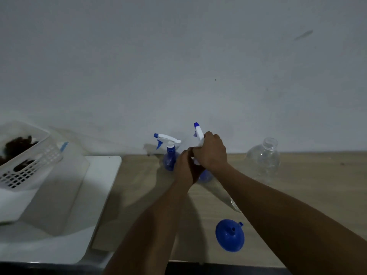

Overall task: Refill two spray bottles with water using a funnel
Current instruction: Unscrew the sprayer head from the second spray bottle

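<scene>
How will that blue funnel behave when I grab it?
The blue funnel looks like thin moulded plastic, so probably light and stiff. It seems to sit rim-down, spout up, so it likely slides rather than rolls when nudged.

A light wooden tabletop (297, 185) is set against a pale wall. At the back, close to the wall, a blue spray bottle (168, 155) with a white trigger head is stood upright. To the right, well apart from it, a clear plastic bottle (263, 161) is stood uncapped. Near the front edge a blue funnel (228, 238) is laid mouth down, spout up. Between these, a second spray bottle (215, 192) is tilted over the wood; whether its base touches cannot be told. The left side is taken up by a white slab (103, 175) — whether laid on the wood or adjoining it is unclear.
</scene>
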